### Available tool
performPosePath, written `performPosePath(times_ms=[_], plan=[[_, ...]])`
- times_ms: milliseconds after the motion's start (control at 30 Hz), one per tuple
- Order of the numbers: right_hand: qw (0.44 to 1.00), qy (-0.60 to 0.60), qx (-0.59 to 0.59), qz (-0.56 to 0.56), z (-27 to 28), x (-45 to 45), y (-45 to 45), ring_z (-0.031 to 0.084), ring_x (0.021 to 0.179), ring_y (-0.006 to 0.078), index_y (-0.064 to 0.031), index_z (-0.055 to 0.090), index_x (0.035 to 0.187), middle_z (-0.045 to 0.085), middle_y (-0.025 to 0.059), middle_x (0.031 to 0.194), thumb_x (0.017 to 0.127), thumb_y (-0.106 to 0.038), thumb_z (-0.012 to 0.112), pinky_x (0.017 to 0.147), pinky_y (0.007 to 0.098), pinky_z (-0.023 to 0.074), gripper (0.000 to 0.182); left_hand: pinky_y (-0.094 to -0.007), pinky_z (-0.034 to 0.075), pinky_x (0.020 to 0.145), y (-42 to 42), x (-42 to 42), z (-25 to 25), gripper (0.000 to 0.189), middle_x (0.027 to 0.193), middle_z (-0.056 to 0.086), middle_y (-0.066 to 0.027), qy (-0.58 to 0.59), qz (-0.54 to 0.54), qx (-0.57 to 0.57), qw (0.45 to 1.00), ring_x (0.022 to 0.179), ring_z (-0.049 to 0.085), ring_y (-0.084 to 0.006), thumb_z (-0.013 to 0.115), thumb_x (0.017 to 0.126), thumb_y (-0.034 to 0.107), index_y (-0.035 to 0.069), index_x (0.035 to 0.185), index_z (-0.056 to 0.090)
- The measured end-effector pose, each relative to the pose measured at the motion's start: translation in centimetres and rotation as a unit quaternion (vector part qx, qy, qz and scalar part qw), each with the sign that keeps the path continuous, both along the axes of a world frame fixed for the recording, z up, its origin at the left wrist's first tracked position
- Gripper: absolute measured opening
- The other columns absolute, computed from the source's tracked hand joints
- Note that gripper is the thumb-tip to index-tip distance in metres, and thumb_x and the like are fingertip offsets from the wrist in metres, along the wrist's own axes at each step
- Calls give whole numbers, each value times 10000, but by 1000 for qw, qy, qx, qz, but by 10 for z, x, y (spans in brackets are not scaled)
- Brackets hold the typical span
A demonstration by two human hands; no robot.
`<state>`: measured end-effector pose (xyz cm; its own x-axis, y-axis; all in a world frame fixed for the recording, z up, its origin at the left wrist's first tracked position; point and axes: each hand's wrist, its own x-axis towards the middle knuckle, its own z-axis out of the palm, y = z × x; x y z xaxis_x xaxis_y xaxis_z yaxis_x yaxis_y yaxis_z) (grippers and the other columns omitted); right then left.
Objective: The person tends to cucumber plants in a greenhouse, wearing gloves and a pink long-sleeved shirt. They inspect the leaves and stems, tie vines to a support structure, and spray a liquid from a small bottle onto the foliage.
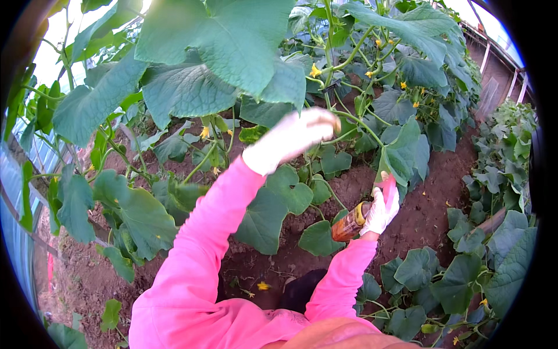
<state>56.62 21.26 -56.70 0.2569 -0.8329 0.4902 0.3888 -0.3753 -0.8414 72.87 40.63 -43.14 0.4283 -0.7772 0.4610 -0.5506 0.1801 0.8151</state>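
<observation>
My left hand, in a white glove and a pink sleeve, reaches among the cucumber vines near a green stem. It is blurred; whether its fingers hold anything cannot be told. My right hand, in a white glove, is lower and to the right, around the neck end of a bottle with orange-brown contents or a printed wrap. The bottle lies tilted, its base towards the left. A small pink item shows at this hand's fingers, beside a drooping cucumber leaf. Yellow flowers dot the vine.
Large leaves hang close in front at the top. Brown soil runs between the plant rows, with a fallen yellow flower near my feet. Plastic sheeting lines the left side; more vines spread at the lower right.
</observation>
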Motion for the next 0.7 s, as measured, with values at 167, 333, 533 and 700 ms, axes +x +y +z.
performPosePath(times_ms=[167, 333, 533, 700], plan=[[1000, 0, 5, -14, -11, -2, -13, 598, 1016, 188, -8, 615, 1181, 655, 80, 1138, 751, 82, 578, 916, 317, 444, 440, -286, 484, 881, -61, 81, 85, 303, 1068, 690, -77, -68, 230, -150, 959, 966, 642, -164, 581, 851, 148, 61, 1130, 661], [1000, 17, -10, -10, -6, 13, 6, 597, 994, 177, -24, 635, 1155, 654, 62, 1108, 749, 77, 579, 893, 300, 444, 422, -396, 474, 901, -116, 275, 128, 401, 1130, 629, -217, -505, 371, -68, 776, 998, 628, -328, 475, 819, 38, 67, 1193, 615], [996, 28, 82, -4, 11, 4, 4, 584, 996, 147, -30, 640, 1151, 664, 52, 1098, 771, 70, 581, 872, 272, 438, 398, -286, 460, 711, -130, 244, 114, 297, 976, 633, -97, -507, 199, 37, 838, 796, 598, -178, 524, 867, 92, 50, 1151, 603], [995, 29, 86, -35, 3, 9, -4, 580, 908, 102, -18, 598, 1209, 637, 56, 1170, 811, 57, 559, 666, 209, 455, 406, -248, 452, 641, -102, 191, 124, 305, 955, 643, -71, -333, 49, 126, 933, 732, 588, -132, 519, 878, 68, 51, 1175, 591]])
